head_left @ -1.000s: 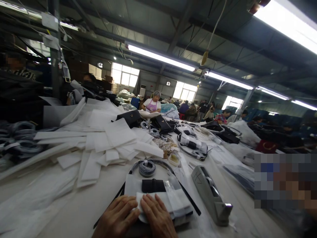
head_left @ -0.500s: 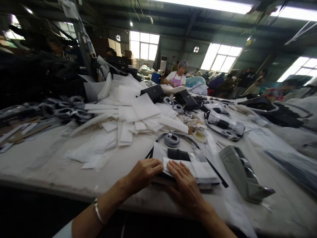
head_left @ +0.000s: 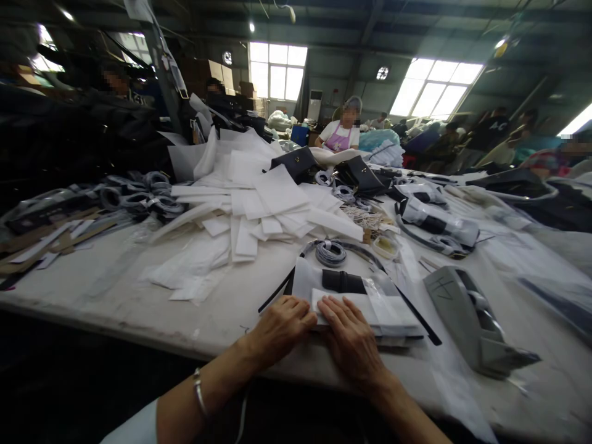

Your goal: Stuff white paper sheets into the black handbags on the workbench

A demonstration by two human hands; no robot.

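Note:
A black bag piece wrapped in white foam sheet (head_left: 393, 311) lies at the table's front edge, with a black strap around it. My right hand (head_left: 351, 336) rests on the foam, fingers stretched out and close together. At the left end of the wrap, my left hand (head_left: 282, 324) has its fingers curled and pinched at the sheet's edge. Under the foam's upper part a black rolled piece (head_left: 343, 282) shows. Just behind it sits a coiled grey cord (head_left: 330, 253).
A grey tape dispenser (head_left: 467, 314) stands to the right. White foam sheets (head_left: 277, 191) are heaped in the middle, coiled cords (head_left: 139, 197) lie left, and a wrapped bag (head_left: 439, 225) lies back right. Across the table is a person (head_left: 340, 132) in a purple apron.
The view has shifted, so the table's things appear further right and slightly higher. Both hands keep nearly the same places at the foam.

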